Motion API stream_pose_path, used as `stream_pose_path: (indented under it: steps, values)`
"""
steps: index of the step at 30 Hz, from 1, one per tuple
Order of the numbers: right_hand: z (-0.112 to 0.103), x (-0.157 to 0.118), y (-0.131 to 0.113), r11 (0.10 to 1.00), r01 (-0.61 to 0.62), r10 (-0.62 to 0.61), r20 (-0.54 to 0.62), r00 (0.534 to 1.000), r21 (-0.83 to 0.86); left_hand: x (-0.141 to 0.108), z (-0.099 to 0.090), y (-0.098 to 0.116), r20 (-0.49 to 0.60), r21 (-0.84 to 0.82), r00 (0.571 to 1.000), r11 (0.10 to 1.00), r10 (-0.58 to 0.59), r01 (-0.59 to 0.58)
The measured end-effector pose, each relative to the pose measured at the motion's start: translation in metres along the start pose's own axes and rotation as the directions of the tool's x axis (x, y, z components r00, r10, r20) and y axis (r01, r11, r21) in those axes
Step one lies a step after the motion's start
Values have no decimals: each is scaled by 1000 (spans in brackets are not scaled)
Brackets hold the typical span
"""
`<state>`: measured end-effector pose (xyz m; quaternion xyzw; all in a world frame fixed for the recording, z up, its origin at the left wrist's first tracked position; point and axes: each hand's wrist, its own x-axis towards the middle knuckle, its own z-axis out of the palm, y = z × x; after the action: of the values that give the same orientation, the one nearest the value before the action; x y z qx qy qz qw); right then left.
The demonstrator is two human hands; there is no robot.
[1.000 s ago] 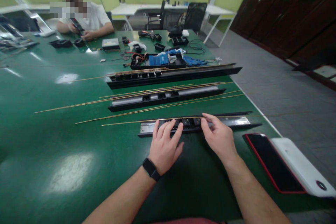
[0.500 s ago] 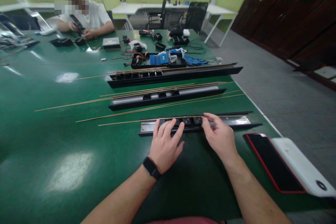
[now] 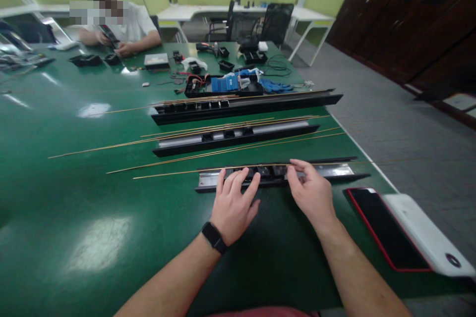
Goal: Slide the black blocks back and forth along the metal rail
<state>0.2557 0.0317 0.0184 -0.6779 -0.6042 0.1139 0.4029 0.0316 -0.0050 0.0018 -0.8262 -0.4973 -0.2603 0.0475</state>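
In front of me a black-sided channel (image 3: 334, 171) with a shiny metal floor lies across the table. Several small black blocks (image 3: 263, 171) sit inside it. A thin brass-coloured rod (image 3: 171, 174) runs lengthwise over the blocks, sticking out past the channel's left end. My right hand (image 3: 311, 189) pinches this rod between thumb and forefinger, right of the blocks. With fingers spread, my left hand (image 3: 236, 202) rests its fingertips on the blocks at the left; a black watch (image 3: 214, 237) is on that wrist.
Two similar channels (image 3: 282, 134) (image 3: 290, 105) lie beyond, with loose rods (image 3: 148, 163) alongside. Farther back stands a black tray (image 3: 225, 91) with blue parts, near a blue glove (image 3: 277, 85). A red-edged phone (image 3: 386, 230) and a white device (image 3: 427, 235) lie right. Across the table, a person (image 3: 130, 25) holds a dark tool.
The thin rod has slid slightly left, so its left end reaches farther past the channel. Both hands stay in nearly the same place.
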Motion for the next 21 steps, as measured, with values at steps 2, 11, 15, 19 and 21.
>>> stream_pose_path:
  steps: [2,11,15,19,21]
  values:
    - [2,-1,0,1000,25,-26,18,1000,11,0,0,0,-3,2,1000,1000,1,-1]
    - [2,-1,0,999,48,-48,29,998,-1,1,1,0,-11,4,1000,1000,-1,1]
    - [0,1,0,999,-35,34,-12,999,-22,0,0,0,-14,7,1000,1000,0,0]
    - [2,-1,-1,1000,27,-27,33,999,8,0,0,0,-12,6,1000,1000,0,1]
    - [3,-3,-2,997,70,-71,61,996,13,0,1,0,-12,6,1000,1000,-3,3]
